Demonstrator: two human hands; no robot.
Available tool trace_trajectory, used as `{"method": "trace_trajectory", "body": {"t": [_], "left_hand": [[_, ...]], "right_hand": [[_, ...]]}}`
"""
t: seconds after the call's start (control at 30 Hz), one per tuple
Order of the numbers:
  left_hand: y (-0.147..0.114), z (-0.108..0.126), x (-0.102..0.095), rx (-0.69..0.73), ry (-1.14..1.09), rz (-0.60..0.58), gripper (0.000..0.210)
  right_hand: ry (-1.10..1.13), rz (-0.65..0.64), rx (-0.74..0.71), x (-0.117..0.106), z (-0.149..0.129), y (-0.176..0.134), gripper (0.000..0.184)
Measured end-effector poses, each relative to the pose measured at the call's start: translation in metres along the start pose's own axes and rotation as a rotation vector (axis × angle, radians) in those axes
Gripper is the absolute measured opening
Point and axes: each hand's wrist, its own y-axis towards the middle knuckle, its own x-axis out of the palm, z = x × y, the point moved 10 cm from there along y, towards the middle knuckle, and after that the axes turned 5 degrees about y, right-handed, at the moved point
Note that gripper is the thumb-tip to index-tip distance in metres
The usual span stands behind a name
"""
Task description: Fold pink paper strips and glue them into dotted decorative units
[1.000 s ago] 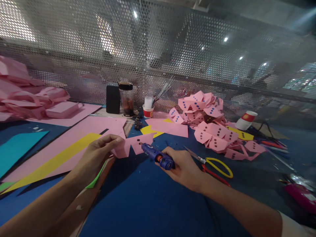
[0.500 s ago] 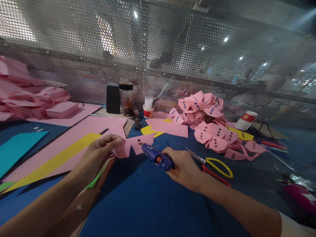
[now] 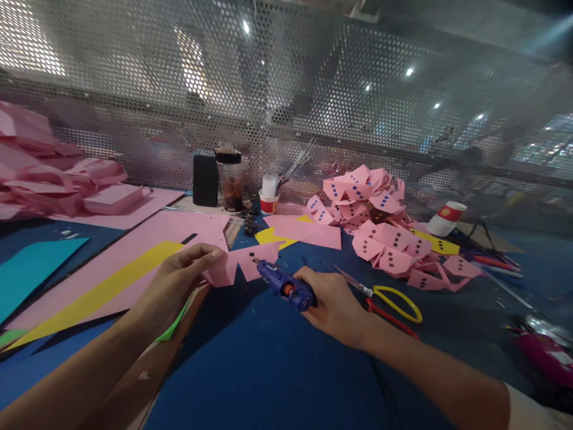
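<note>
Between the thumb and fingers of my left hand is the left end of a pink paper piece, which has a V-shaped notch in its lower edge. One small black square sits on that paper. My right hand is wrapped round a blue glue gun, its nozzle pointing up and left. The nozzle tip is at the paper, just under the black square; whether it touches, I cannot tell. Scissors with yellow and red handles lie just right of my right hand.
Pink dotted paper pieces are heaped at the back right beside stacked paper cups. A drink cup and a black box stand at the back. Large pink sheets and a yellow strip lie left.
</note>
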Motion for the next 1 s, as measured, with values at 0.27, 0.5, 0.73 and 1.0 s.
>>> {"method": "trace_trajectory", "body": {"t": [0.27,0.5,0.73,1.0], "left_hand": [[0.0005,-0.0009,-0.004,-0.009,-0.03,0.03,0.021],[0.0005,-0.0013,-0.004,-0.016,-0.005,0.032,0.021],[0.0011,-0.0004,-0.0028,0.002,-0.017,0.021,0.019],[0.0022,-0.0021,-0.0039,-0.002,0.004,0.021,0.022]], "right_hand": [[0.019,-0.005,0.006,-0.0029,-0.0024,0.0001,0.016],[0.043,-0.023,-0.003,-0.0002,-0.0032,0.0005,0.016],[0.036,-0.019,-0.003,0.001,-0.0009,0.0002,0.015],[0.015,-0.022,-0.001,0.0021,0.0,0.0,0.017]]}}
